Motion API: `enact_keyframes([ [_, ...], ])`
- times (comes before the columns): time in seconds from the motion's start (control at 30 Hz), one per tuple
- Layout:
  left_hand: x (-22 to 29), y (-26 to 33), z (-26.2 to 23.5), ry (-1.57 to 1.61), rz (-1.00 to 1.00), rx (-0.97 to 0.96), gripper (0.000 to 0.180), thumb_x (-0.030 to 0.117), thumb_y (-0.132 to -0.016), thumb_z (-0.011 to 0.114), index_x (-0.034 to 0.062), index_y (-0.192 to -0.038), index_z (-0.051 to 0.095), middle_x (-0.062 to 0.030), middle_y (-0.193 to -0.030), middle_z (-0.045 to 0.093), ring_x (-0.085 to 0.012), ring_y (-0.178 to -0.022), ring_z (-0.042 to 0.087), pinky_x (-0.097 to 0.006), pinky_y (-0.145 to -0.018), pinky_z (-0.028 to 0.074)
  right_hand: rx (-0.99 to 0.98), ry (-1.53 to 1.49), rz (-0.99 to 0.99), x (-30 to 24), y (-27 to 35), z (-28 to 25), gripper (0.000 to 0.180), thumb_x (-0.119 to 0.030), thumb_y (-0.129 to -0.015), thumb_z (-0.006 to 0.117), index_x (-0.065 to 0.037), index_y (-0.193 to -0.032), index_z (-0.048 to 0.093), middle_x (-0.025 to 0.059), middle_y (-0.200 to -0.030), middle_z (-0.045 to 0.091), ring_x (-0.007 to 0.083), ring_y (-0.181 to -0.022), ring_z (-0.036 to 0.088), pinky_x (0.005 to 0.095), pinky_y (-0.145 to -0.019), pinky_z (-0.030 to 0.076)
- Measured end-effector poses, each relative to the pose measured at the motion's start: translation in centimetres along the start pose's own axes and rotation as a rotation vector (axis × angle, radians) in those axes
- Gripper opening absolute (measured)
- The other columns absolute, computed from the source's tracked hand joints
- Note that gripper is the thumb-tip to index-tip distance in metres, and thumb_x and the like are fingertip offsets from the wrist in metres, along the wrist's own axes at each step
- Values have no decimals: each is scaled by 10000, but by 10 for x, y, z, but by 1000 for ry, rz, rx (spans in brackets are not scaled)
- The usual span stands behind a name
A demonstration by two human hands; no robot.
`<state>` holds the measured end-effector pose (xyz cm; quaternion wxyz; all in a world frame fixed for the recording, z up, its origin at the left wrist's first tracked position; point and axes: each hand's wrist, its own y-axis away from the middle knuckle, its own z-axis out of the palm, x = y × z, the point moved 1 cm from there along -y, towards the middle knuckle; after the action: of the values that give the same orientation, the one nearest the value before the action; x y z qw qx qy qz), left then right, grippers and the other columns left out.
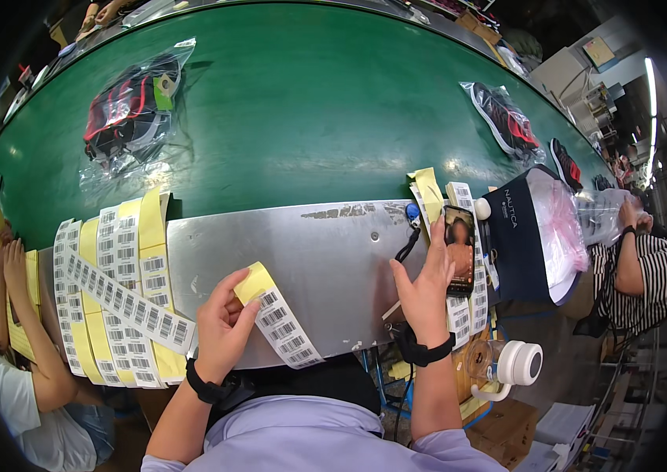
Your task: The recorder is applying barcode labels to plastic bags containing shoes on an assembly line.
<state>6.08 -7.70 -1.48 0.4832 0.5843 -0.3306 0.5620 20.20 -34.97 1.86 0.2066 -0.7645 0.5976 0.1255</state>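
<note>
My left hand (pixel 221 324) pinches the top end of a strip of barcode labels (pixel 284 329) between thumb and fingers. The strip has a yellow backing and hangs toward my lap over the metal table edge. My right hand (pixel 425 295) has its fingers stretched out and its thumb apart, with the fingertips at the left edge of a phone (pixel 459 244). A lit picture shows on the phone, which lies on more label strips (pixel 459 315). Several rows of barcode label strips (pixel 119 259) hang over the metal ledge (pixel 270 236) to my left, one lying slantwise across them.
Bagged shoes (pixel 133 110) and another bagged shoe (pixel 504 122) lie on the green conveyor belt (pixel 310 102). A dark box (pixel 526 236) with plastic bags stands right of the phone, above a clear bottle (pixel 481 360). Co-workers sit at left (pixel 34 393) and right (pixel 648 267).
</note>
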Motion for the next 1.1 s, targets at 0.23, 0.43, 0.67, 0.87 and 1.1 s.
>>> enact_keyframes([
  [0.23,0,0,0,-9,3,-1,450,-9,-942,612,-15,-1377,494,-147,-1119,686,-138,-979,679,-254,-840,549,-2,-9,-34,-3,-2,1,958,-198,-846,717,-65,-1587,124,169,-1607,277,450,-1428,305,646,-1153,99],
  [0.43,-1,0,0,15,-10,-1,448,-7,-942,614,-19,-1374,494,-147,-1128,683,-141,-984,680,-255,-843,550,-11,-7,-7,-5,-1,1,958,-195,-843,718,-70,-1587,129,173,-1606,278,454,-1421,312,639,-1153,104],
  [0.67,-1,0,0,-6,1,-5,448,-7,-940,616,-22,-1371,496,-156,-1122,687,-147,-990,683,-261,-853,551,-1,8,0,-2,-1,2,971,-194,-846,721,-90,-1594,111,165,-1605,284,454,-1419,319,671,-1142,107],
  [0.87,0,0,0,-21,11,-7,445,0,-941,616,-26,-1369,496,-158,-1119,688,-148,-984,684,-262,-852,552,-8,-7,4,-2,-1,1,973,-194,-850,717,-100,-1596,100,158,-1608,279,449,-1425,310,683,-1136,106],
  [1.1,-2,0,0,-16,15,-8,443,0,-941,616,-25,-1367,497,-156,-1107,692,-145,-975,686,-262,-849,551,-9,-10,1,-2,-2,0,972,-196,-850,715,-102,-1596,100,160,-1611,267,440,-1429,306,679,-1137,107],
])
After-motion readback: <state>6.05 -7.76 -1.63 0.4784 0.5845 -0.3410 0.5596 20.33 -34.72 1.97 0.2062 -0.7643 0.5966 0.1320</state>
